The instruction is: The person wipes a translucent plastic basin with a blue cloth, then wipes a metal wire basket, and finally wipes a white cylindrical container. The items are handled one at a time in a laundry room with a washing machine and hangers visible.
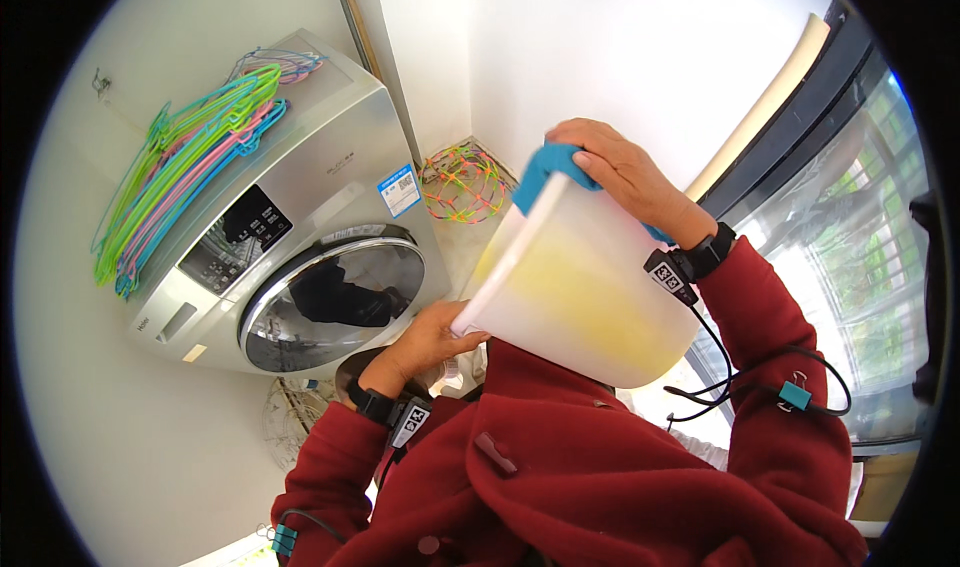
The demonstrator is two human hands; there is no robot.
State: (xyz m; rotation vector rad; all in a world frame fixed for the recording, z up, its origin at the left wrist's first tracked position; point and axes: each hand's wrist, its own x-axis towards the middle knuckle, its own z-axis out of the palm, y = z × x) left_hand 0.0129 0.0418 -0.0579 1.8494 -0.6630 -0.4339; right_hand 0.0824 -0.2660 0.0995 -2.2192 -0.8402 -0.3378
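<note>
A white plastic bucket [600, 289] with a yellowish patch on its side is tilted in front of my chest, its mouth facing away to the left. My left hand [431, 338] grips the lower part of its rim, thumb on the outside. On the upper rim, my right hand [619, 166] presses a blue cloth [544, 169] that is folded over the edge. Part of the cloth also shows below the right wrist. The inside of the bucket is mostly hidden from me.
A silver Haier front-loading washing machine [315, 184] stands at the left, dark cloth visible through its door [337, 297]. Many-coloured hangers [195, 169] lie on its top. A colourful net-like ball [463, 184] sits in the corner. A window [840, 267] is at the right.
</note>
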